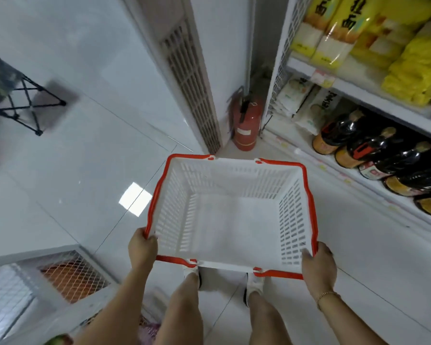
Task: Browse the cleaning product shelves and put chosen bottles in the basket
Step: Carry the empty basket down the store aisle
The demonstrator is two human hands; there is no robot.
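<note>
A white plastic shopping basket (294,215) with a red rim is held out in front of me above the floor, and nothing lies in it. My left hand (142,247) grips its near left corner, fingers curled over the red rim. My right hand (317,265) grips the near right corner, with the thumb inside the basket wall. The shelf (359,90) on the right carries yellow packets above and white bags and dark bottles (359,143) below. No cleaning bottles can be seen.
A red fire extinguisher (247,120) stands in the corner ahead beside a tall white vented unit (189,78). A folding stool (17,95) stands at the far left. A wire-mesh bin (70,277) sits at lower left. The floor is glossy white tile.
</note>
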